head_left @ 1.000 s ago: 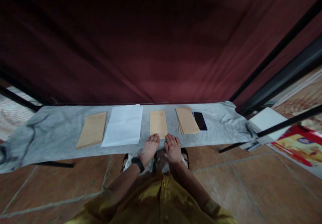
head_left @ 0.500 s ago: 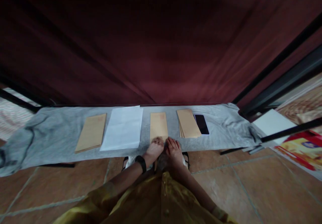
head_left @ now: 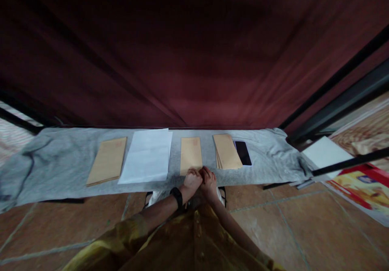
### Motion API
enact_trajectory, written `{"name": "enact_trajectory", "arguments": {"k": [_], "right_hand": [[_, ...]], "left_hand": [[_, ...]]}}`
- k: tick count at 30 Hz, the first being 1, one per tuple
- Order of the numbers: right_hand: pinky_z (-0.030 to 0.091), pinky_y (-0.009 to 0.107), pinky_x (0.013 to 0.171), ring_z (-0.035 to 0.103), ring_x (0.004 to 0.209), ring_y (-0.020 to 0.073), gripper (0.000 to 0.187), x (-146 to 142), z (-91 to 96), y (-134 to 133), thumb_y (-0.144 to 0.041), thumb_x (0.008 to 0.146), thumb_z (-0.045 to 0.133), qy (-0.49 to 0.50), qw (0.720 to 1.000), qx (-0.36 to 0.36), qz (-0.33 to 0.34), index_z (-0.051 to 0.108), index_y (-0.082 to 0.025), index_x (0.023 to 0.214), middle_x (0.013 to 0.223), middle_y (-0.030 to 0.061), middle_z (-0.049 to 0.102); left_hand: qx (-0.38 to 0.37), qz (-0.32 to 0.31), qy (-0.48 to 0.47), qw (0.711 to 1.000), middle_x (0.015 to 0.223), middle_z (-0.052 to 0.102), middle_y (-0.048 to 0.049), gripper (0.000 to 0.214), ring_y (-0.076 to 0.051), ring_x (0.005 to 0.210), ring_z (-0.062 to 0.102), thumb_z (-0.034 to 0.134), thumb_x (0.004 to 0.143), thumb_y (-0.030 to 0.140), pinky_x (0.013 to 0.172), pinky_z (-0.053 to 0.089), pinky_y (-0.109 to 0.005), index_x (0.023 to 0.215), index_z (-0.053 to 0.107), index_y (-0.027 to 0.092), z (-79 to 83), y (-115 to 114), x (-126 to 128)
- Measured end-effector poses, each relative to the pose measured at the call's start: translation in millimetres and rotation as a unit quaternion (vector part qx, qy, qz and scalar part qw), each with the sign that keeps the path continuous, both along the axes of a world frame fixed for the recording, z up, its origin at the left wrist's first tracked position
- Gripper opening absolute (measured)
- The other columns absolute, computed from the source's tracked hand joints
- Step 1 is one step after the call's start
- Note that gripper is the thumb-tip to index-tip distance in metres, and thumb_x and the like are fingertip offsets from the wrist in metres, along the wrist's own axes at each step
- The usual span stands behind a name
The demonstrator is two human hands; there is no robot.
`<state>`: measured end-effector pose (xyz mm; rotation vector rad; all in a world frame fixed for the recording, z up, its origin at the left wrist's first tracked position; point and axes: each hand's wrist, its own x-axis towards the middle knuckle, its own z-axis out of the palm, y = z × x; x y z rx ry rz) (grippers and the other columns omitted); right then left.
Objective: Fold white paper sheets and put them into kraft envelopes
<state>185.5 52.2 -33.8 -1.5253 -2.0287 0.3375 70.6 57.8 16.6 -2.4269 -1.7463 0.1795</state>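
A brown paper envelope point(head_left: 191, 153) with a faint red print near its far end lies in front of me on a grey cloth. My left hand point(head_left: 193, 179), a dark watch on its wrist, is closed with curled fingers at the envelope's near end. Right beside it, almost touching, my right hand point(head_left: 208, 180) has its fingers bent in at the near right corner. Both hands cover that edge, so the exact grip is hidden. To the right lies a fanned pile of brown envelopes point(head_left: 227, 151). White paper sheets point(head_left: 146, 155) lie to the left.
Another stack of brown envelopes point(head_left: 107, 160) sits at the far left of the cloth-covered narrow table point(head_left: 67, 149). A dark smartphone point(head_left: 243, 153) lies beside the right pile. A dark red curtain point(head_left: 194, 60) hangs behind. A red and yellow box point(head_left: 364, 186) is at the right.
The right hand's fingers have gone from lying nearly flat to bent, closer to the left hand. Both hands stay at the envelope's near end. The view has shifted slightly.
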Motion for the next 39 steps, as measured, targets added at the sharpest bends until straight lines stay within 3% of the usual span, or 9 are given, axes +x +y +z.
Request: {"name": "enact_trajectory", "arguments": {"k": [5,10,15,20,26,31,39], "right_hand": [[0.046,0.043,0.103,0.06,0.12,0.0262,0.05,7,-5.9,8,-0.009,0.081,0.044,0.043,0.999,0.024,0.015,0.067,-0.015,0.126,0.126,0.0152,0.068],[0.043,0.045,0.11,0.055,0.13,0.0254,0.057,6,2.2,-1,-0.01,0.083,0.044,0.029,0.997,0.05,0.048,0.058,-0.013,0.139,0.137,0.0155,0.063],[0.036,0.047,0.119,0.047,0.14,0.0235,0.06,-1,19.3,-15,-0.011,0.089,0.039,-0.007,0.991,0.024,0.133,0.05,-0.012,0.148,0.147,0.0143,0.057],[0.036,0.054,0.12,0.042,0.144,0.0253,0.052,-2,31.7,-21,-0.022,0.101,0.034,0.031,0.987,0.015,0.156,0.045,-0.014,0.152,0.151,0.0154,0.052],[0.04,0.048,0.119,0.04,0.147,0.0217,0.051,-18,41.0,-19,-0.035,0.109,0.027,0.079,0.98,-0.036,0.18,0.042,-0.015,0.153,0.155,0.0135,0.048],[0.035,0.049,0.122,0.036,0.149,0.0214,0.052,-31,37.7,-23,-0.032,0.109,0.024,0.005,0.976,-0.021,0.215,0.038,-0.015,0.156,0.157,0.0119,0.046],[0.028,0.046,0.125,0.031,0.152,0.0229,0.054,-29,28.7,-27,-0.035,0.108,0.03,-0.088,0.979,-0.013,0.184,0.039,-0.01,0.155,0.159,0.0123,0.043]], "left_hand": [[0.023,-0.01,0.017,1.0,0.092,0.073,-0.0132,0.033,-0.024,0.085,0.07,0.046,0.084,-0.004,0.075,0.058,-0.037,0.101,0.07,0.01,1.2,-2,-5],[0.046,-0.028,0.022,0.998,0.096,0.073,-0.0148,0.034,-0.025,0.087,0.069,0.046,0.084,-0.003,0.076,0.057,-0.038,0.105,0.07,0.009,5.3,-8,-10],[0.059,-0.019,0.014,0.998,0.117,0.07,-0.0212,0.044,-0.028,0.108,0.068,0.043,0.087,0.0,0.091,0.055,-0.043,0.125,0.064,0.003,6.1,-24,-18],[0.073,0.012,-0.043,0.996,0.151,0.052,-0.0202,0.056,-0.027,0.143,0.047,0.039,0.088,0.005,0.119,0.038,-0.045,0.143,0.053,0.005,-8.0,-53,-35],[0.061,0.017,-0.117,0.991,0.161,0.038,-0.0203,0.064,-0.028,0.152,0.031,0.039,0.091,0.012,0.123,0.03,-0.048,0.154,0.036,0.004,-24.5,-70,-50],[0.056,0.034,-0.127,0.99,0.158,0.041,-0.0204,0.062,-0.025,0.151,0.033,0.037,0.091,0.009,0.123,0.032,-0.044,0.152,0.039,0.002,-34.0,-71,-52],[0.062,0.073,-0.137,0.986,0.161,0.037,-0.0197,0.066,-0.025,0.153,0.029,0.038,0.089,0.008,0.126,0.027,-0.042,0.155,0.034,0.0,-32.3,-79,-49]]}}
